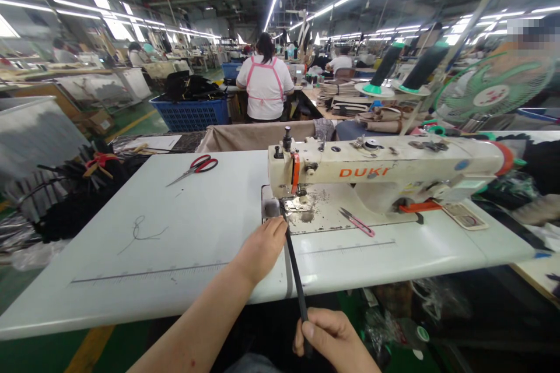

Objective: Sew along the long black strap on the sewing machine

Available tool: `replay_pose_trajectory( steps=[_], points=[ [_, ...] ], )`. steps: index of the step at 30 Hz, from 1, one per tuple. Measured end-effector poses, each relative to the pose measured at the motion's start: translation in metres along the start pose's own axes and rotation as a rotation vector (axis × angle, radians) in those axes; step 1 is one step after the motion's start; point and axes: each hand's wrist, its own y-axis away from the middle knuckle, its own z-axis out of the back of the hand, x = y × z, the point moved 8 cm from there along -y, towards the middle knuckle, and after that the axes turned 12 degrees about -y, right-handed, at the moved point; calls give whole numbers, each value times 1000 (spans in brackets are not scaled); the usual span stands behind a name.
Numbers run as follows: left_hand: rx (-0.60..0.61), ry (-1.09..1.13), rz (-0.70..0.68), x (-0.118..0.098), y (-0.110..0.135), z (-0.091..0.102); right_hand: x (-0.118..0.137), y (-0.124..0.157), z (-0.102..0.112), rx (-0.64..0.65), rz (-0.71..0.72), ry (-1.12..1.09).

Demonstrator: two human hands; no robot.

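Note:
A narrow black strap [296, 265] runs from under the needle area of the white sewing machine [385, 166] down past the table's front edge. My left hand [265, 247] lies beside the needle plate, its fingers closed on the strap near the presser foot. Below the table edge, my right hand [328, 335] pinches the strap's lower part between thumb and fingers. Pink-handled thread snips [359, 222] rest on the machine bed, right of the strap. The presser foot partly hides the strap's far end.
Red-handled scissors [199, 166] and a loose thread [142, 233] lie on the white table [210, 210]. Printed ruler marks line its front. A green fan [492, 93] and thread cones [387, 67] stand at right. Ahead, a person [265, 84] sits beside a blue basket [192, 112].

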Motion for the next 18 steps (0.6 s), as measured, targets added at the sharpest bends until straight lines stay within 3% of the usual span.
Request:
replay_pose_trajectory(
  steps=[6, 12, 18],
  points=[
    [16, 28, -2, 1, 0, -1, 19, -1, -1, -55, 123, 104],
    [10, 19, -14, 0, 1, 0, 4, -5, 3, -122, 9, -42],
    [-18, 41, -1, 1, 0, 2, 9, 0, -1, -128, 1, 13]
  ],
)
